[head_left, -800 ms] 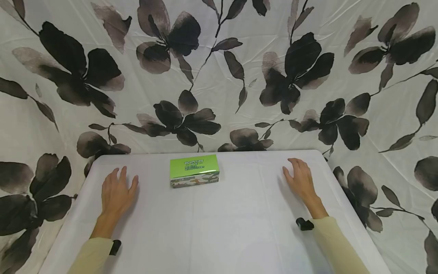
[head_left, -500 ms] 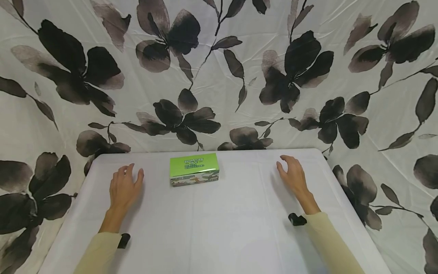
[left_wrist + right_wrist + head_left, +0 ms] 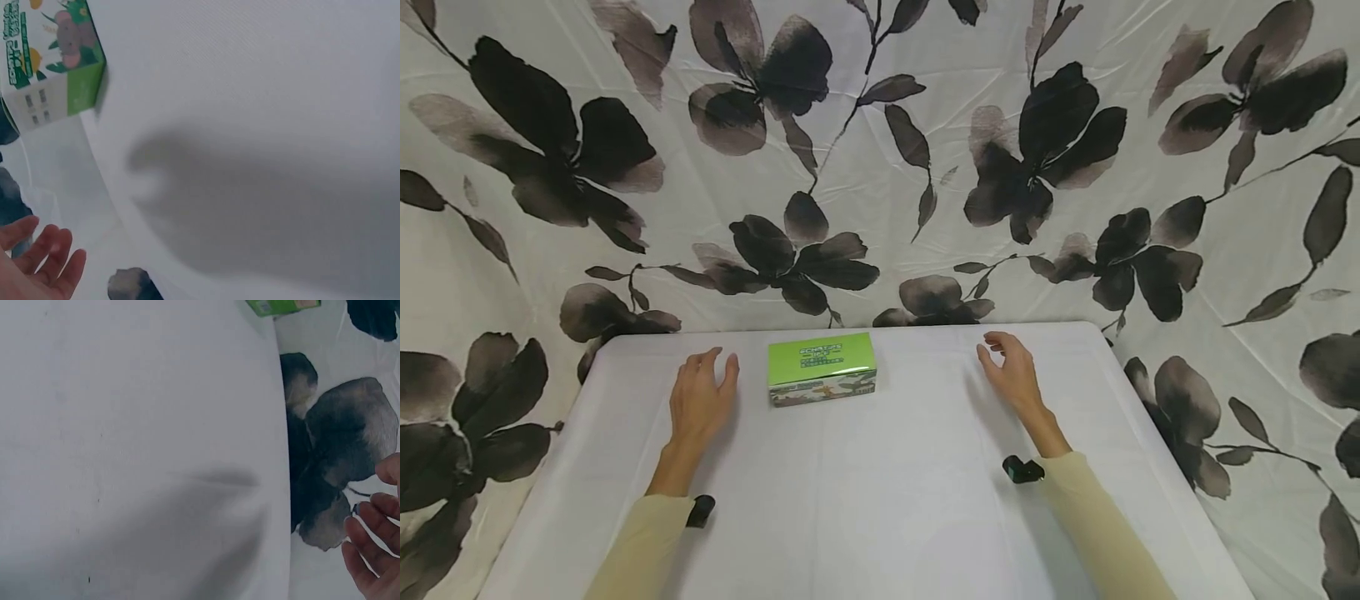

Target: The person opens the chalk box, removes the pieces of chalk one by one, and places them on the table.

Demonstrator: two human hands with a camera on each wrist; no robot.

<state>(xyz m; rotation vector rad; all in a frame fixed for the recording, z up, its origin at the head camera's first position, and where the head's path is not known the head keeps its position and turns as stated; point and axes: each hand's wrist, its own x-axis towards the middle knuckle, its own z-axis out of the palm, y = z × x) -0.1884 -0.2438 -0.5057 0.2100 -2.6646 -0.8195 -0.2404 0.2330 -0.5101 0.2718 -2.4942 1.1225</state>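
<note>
A green-topped cardboard box (image 3: 822,367) with printed sides lies near the far edge of the table. To its left my left hand (image 3: 700,400) hovers over the cloth, fingers loosely bent, apart from the box and holding nothing. On the other side, farther off, my right hand (image 3: 1013,375) is raised with relaxed fingers and also holds nothing. In the left wrist view, the box (image 3: 53,59) shows a side with an elephant picture, and the left fingers (image 3: 53,253) are spread. Only a corner of the box (image 3: 284,306) appears in the right wrist view, beyond the right fingers (image 3: 369,531).
A white cloth covers the table (image 3: 880,500), whose far edge runs just behind the box. Behind and beside it hangs a pale curtain (image 3: 880,167) printed with dark flowers. A small black device (image 3: 1022,469) is worn at each wrist.
Both hands have moved inward toward the box, the left hand rightward and the right hand leftward, each also slightly farther forward. The box stays where it was on the table.
</note>
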